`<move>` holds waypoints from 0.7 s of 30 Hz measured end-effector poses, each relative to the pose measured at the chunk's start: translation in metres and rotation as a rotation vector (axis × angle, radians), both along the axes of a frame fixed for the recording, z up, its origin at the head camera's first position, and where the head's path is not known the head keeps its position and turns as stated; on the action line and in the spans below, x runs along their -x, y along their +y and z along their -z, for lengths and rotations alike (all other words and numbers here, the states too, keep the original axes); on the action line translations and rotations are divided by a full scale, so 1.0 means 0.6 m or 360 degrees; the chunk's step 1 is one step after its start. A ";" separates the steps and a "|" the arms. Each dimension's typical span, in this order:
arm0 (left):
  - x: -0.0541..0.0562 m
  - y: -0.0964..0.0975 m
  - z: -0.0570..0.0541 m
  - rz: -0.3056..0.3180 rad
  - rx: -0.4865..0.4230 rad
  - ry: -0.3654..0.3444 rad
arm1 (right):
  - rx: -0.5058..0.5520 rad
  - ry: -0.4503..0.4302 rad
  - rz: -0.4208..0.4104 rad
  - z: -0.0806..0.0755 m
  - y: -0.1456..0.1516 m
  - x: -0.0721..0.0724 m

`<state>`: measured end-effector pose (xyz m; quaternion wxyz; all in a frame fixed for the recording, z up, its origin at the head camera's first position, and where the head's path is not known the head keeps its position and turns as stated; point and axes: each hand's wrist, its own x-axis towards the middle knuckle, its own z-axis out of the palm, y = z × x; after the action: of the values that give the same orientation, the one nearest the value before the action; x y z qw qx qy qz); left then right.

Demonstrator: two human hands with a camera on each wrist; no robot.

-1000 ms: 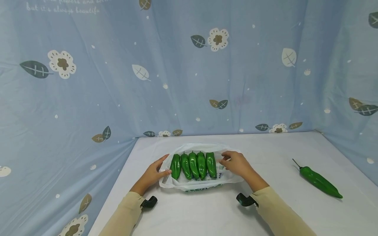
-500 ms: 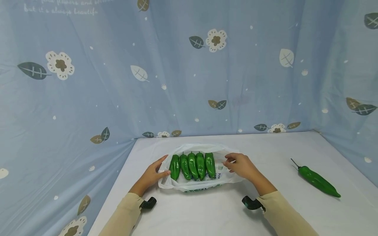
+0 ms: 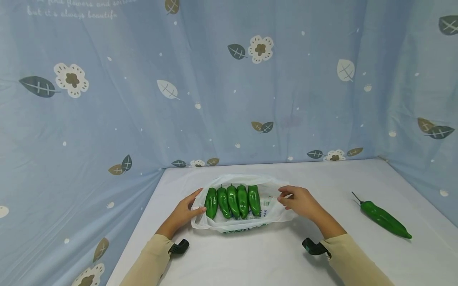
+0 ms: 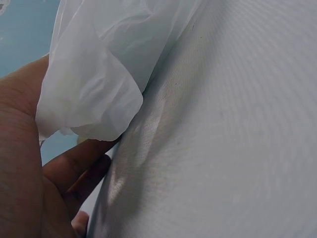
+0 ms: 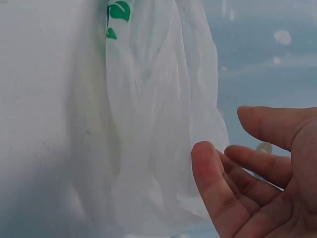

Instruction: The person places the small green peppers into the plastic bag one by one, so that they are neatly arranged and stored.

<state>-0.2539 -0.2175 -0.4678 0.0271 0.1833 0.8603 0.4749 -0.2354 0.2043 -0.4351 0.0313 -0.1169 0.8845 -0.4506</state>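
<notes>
Several green chili peppers (image 3: pixel 232 200) lie side by side in the open mouth of a white plastic bag (image 3: pixel 247 227) with green print. My left hand (image 3: pixel 181 213) holds the bag's left edge, its thumb over the rim by the leftmost pepper and its fingers outside. In the left wrist view, the bag's plastic (image 4: pixel 94 89) hides the thumb and part of the fingers. At the bag's right edge, my right hand (image 3: pixel 298 201) has loosely bent fingers with nothing between them. The right wrist view has those fingers (image 5: pixel 213 178) right beside the bag's side (image 5: pixel 153 124).
One more long green pepper (image 3: pixel 384 218), with a thin stem, lies at the right on the white-covered table (image 3: pixel 243 262). A blue curtain (image 3: pixel 214 79) with flowers and leaves hangs behind and to the sides. Each wrist carries a black device (image 3: pixel 314 247).
My right hand has moved right, from over the bag's inside near the rightmost pepper to the bag's right edge. The left hand keeps its place, and the view has shifted slightly.
</notes>
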 end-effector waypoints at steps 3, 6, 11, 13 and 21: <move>0.000 0.000 0.001 -0.0007 -0.0014 -0.0014 | 0.0004 0.0010 -0.0012 0.000 0.009 -0.001; -0.002 0.000 0.000 -0.0007 -0.0020 -0.0026 | 0.0004 0.0029 -0.0018 0.001 0.018 -0.004; -0.003 0.000 0.003 0.0010 -0.0016 -0.0024 | -0.0018 0.0043 -0.0018 0.005 0.035 -0.010; -0.002 -0.001 0.005 0.0012 -0.0009 -0.0022 | -0.0038 0.0039 -0.0008 0.006 0.041 -0.012; 0.001 -0.001 0.002 -0.0001 0.0010 -0.0015 | -0.0058 0.0025 0.0021 -0.002 0.061 -0.021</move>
<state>-0.2544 -0.2183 -0.4688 0.0316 0.1808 0.8618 0.4729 -0.2227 0.2407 -0.4342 0.0235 -0.1139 0.8935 -0.4337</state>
